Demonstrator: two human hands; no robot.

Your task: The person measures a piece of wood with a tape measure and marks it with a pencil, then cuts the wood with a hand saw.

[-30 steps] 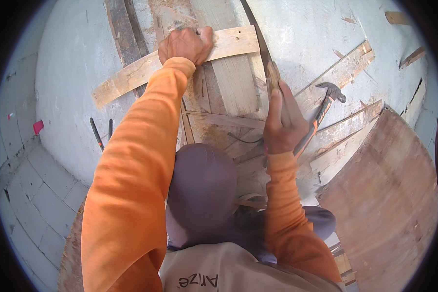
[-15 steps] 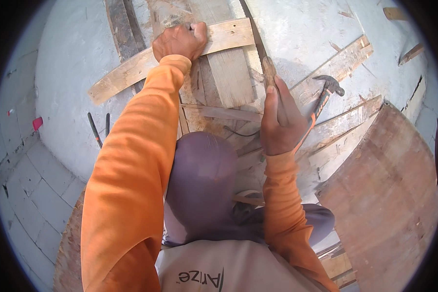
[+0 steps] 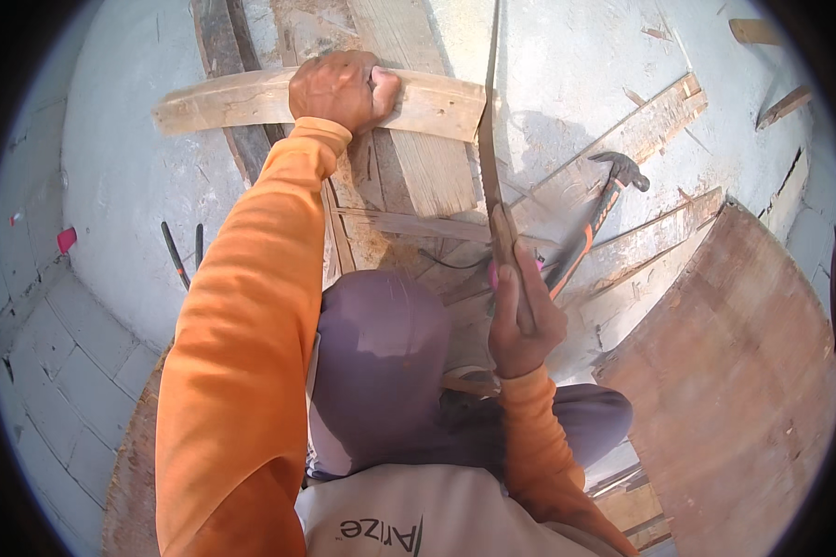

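One plywood sheet fills four o'clock, its edge near the saw. One plank lies at twelve, left hand clamped over it. Right hand grips the saw handle. One hammer rests just beyond.

A pale, rough wooden plank lies crosswise over darker upright boards — weathered, chipped at its ends. A long handsaw stands nearly upright — its blade at the plank's right end.
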